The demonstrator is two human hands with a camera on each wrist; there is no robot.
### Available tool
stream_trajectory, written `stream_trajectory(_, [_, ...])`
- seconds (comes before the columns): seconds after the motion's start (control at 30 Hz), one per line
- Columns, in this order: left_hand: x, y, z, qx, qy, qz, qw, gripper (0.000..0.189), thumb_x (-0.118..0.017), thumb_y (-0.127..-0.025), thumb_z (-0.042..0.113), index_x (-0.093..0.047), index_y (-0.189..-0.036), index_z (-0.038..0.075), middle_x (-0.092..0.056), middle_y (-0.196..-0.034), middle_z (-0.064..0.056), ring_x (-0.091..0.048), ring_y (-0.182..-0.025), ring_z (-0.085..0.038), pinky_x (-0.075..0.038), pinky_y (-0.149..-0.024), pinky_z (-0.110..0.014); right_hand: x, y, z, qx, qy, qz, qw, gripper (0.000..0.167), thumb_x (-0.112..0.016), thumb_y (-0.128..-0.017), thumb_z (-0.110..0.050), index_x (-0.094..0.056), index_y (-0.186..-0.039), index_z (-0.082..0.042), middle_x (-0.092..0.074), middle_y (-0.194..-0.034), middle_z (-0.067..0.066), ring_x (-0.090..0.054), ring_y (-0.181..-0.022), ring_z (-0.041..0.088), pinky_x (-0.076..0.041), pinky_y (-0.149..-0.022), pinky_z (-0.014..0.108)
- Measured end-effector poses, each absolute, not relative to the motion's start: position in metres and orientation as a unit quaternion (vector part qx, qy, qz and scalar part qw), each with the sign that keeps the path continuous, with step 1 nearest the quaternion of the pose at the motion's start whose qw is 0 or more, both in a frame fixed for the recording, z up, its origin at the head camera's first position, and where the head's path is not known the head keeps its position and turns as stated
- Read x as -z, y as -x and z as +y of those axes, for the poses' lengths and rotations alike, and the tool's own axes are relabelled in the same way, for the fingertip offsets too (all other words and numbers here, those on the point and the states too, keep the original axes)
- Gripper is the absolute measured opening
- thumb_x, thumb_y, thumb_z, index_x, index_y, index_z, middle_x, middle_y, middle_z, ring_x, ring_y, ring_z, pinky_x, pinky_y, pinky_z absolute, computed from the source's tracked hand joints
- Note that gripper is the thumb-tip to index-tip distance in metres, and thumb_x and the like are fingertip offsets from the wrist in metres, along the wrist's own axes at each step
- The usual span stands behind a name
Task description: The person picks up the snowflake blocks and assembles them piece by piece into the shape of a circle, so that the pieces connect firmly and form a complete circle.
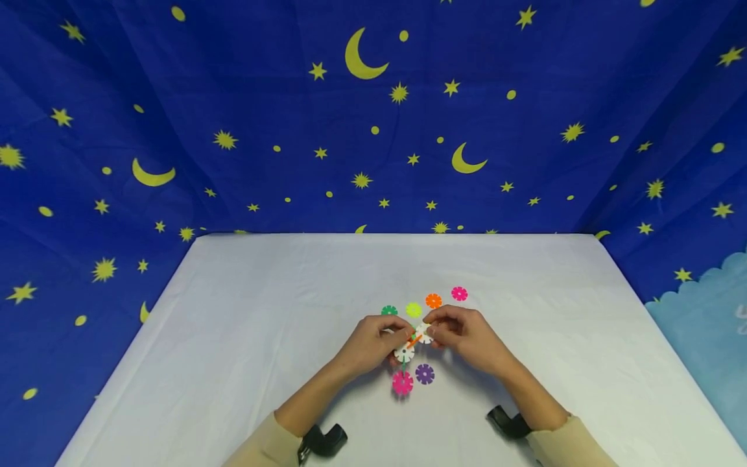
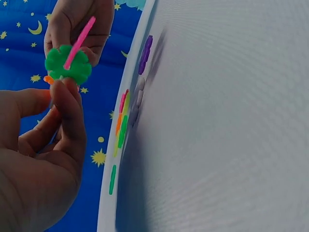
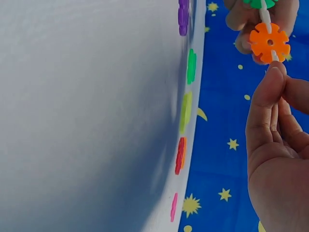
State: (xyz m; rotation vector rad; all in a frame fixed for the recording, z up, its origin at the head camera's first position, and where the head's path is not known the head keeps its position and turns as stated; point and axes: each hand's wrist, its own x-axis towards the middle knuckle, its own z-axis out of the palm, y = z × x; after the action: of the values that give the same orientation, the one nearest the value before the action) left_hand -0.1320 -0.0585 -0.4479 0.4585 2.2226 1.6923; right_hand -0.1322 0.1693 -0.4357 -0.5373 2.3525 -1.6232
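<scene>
Both hands hold a joined chain of slotted plastic snowflake discs above the table. In the head view the chain shows a pink disc at its near end, a white disc, an orange disc and a second white disc. My left hand pinches the chain near its middle. My right hand pinches the white disc at the far end, whose edge meets a slot of the orange disc in the right wrist view. A green disc carries the pink one edge-on.
Loose discs lie on the white table: green, yellow, orange and pink beyond the hands, purple nearer. Black wrist mounts sit by the sleeves. A blue star-patterned cloth hangs behind.
</scene>
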Motion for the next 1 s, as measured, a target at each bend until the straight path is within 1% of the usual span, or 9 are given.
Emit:
stream_trajectory(0.17, [0.447,0.132,-0.059,-0.584,-0.179,0.774,0.168,0.02,-0.06,-0.097,0.029,-0.071,-0.103,0.014,-0.067,-0.089,0.001,-0.059,-0.047,-0.019,-0.054,-0.05,-0.044,0.434,0.129,0.165,0.556,0.179,0.802,0.125,0.018,-0.067,-0.091,-0.014,-0.065,-0.107,-0.005,-0.069,-0.083,0.009,-0.067,-0.075,0.033,-0.056,-0.067,0.038])
stream_trajectory(0.27, [0.448,0.132,-0.06,-0.571,-0.191,0.78,0.17,0.021,-0.057,-0.098,0.031,-0.071,-0.103,0.016,-0.066,-0.095,0.003,-0.056,-0.045,-0.017,-0.054,-0.052,-0.041,0.434,0.127,0.163,0.557,0.18,0.801,0.124,0.018,-0.068,-0.09,-0.012,-0.065,-0.106,-0.005,-0.069,-0.083,0.005,-0.067,-0.075,0.032,-0.056,-0.067,0.035])
stream_trajectory(0.33, [0.448,0.132,-0.061,-0.559,-0.196,0.788,0.166,0.022,-0.056,-0.098,0.032,-0.071,-0.103,0.017,-0.066,-0.097,0.005,-0.058,-0.051,-0.015,-0.055,-0.061,-0.036,0.434,0.126,0.161,0.562,0.176,0.798,0.128,0.017,-0.068,-0.09,-0.009,-0.065,-0.106,-0.003,-0.069,-0.083,0.007,-0.067,-0.075,0.035,-0.056,-0.067,0.037])
stream_trajectory(0.47, [0.448,0.132,-0.061,-0.535,-0.211,0.804,0.147,0.02,-0.055,-0.098,0.03,-0.072,-0.098,0.018,-0.066,-0.094,0.01,-0.062,-0.079,-0.01,-0.05,-0.08,-0.03,0.434,0.126,0.158,0.573,0.176,0.79,0.131,0.019,-0.067,-0.09,-0.009,-0.063,-0.107,-0.001,-0.069,-0.084,0.008,-0.067,-0.076,0.035,-0.056,-0.068,0.042])
stream_trajectory(0.53, [0.448,0.132,-0.061,-0.545,-0.211,0.797,0.15,0.019,-0.057,-0.098,0.027,-0.072,-0.097,0.016,-0.066,-0.092,0.008,-0.063,-0.076,-0.01,-0.053,-0.074,-0.034,0.435,0.126,0.158,0.574,0.175,0.79,0.128,0.02,-0.067,-0.091,-0.009,-0.062,-0.108,0.0,-0.068,-0.084,0.007,-0.067,-0.076,0.031,-0.056,-0.068,0.041])
stream_trajectory(0.6, [0.448,0.133,-0.061,-0.569,-0.201,0.781,0.162,0.018,-0.058,-0.097,0.025,-0.072,-0.098,0.014,-0.066,-0.09,0.004,-0.061,-0.061,-0.012,-0.055,-0.062,-0.038,0.436,0.127,0.16,0.577,0.179,0.787,0.125,0.024,-0.067,-0.091,-0.009,-0.061,-0.112,-0.001,-0.068,-0.086,0.006,-0.066,-0.077,0.027,-0.056,-0.068,0.039])
stream_trajectory(0.7, [0.448,0.134,-0.062,-0.609,-0.179,0.751,0.182,0.018,-0.059,-0.097,0.024,-0.072,-0.101,0.011,-0.067,-0.089,-0.002,-0.052,-0.041,-0.015,-0.051,-0.045,-0.043,0.437,0.129,0.164,0.584,0.191,0.781,0.117,0.028,-0.065,-0.091,-0.004,-0.057,-0.117,0.001,-0.066,-0.091,0.01,-0.065,-0.079,0.026,-0.056,-0.069,0.037])
stream_trajectory(0.87, [0.448,0.135,-0.064,-0.626,-0.168,0.742,0.173,0.021,-0.059,-0.097,0.025,-0.071,-0.103,0.009,-0.066,-0.089,-0.004,-0.051,-0.043,-0.014,-0.051,-0.045,-0.044,0.439,0.133,0.17,0.584,0.202,0.778,0.117,0.027,-0.06,-0.092,0.0,-0.054,-0.118,0.004,-0.063,-0.095,0.019,-0.063,-0.08,0.031,-0.055,-0.07,0.039])
stream_trajectory(1.0, [0.447,0.134,-0.066,-0.632,-0.164,0.741,0.161,0.021,-0.057,-0.098,0.024,-0.07,-0.104,0.009,-0.064,-0.088,-0.005,-0.048,-0.041,-0.015,-0.05,-0.042,-0.04,0.44,0.135,0.172,0.531,0.214,0.81,0.129,0.018,-0.063,-0.092,-0.006,-0.061,-0.109,-0.002,-0.064,-0.093,0.013,-0.062,-0.079,0.024,-0.054,-0.07,0.034])
